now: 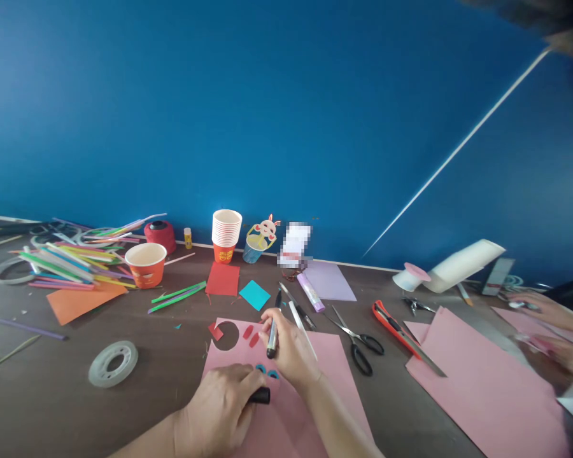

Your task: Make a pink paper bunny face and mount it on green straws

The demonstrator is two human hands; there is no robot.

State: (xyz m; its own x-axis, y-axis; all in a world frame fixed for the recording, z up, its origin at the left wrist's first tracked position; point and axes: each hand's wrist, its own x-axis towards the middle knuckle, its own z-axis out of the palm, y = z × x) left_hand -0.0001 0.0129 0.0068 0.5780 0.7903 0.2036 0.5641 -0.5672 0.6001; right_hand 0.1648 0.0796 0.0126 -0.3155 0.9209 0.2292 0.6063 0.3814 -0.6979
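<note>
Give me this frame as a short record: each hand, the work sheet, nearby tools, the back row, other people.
Left hand: holds a black cylindrical piece, partly hidden
Right hand: holds a marker
Work sheet: pink sheet under both hands; red pieces and blue-ringed pieces on it
Right of sheet: scissors, blades apart; red utility knife
Left of sheet: tape roll
Back row: stacked paper cups, blue cup
Other people: a co-worker's hands at right edge
</note>
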